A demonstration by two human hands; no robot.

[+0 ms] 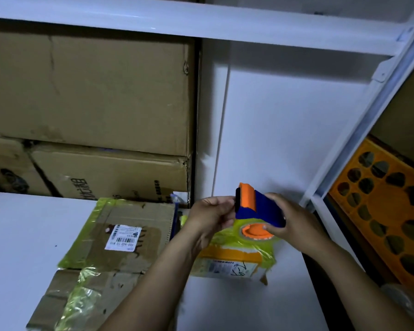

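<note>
Facing big, creased cardboard cartons (89, 91) stacked behind the smooth white worktop (26, 235), we see a perforated orange plastic crate (387, 211) on the right. A flattened cardboard sheet (127, 237) banded with glossy yellow-green tape lies on the worktop, just beside a small taped parcel (227, 261). Above that parcel we hold a blue-and-orange plastic tape dispenser (258, 210): our right hand (290, 223) curls round its blue body, our left hand (210, 217) pinches its front end.

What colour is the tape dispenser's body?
Dark blue, with orange front and hub: tape dispenser, head view.
</note>
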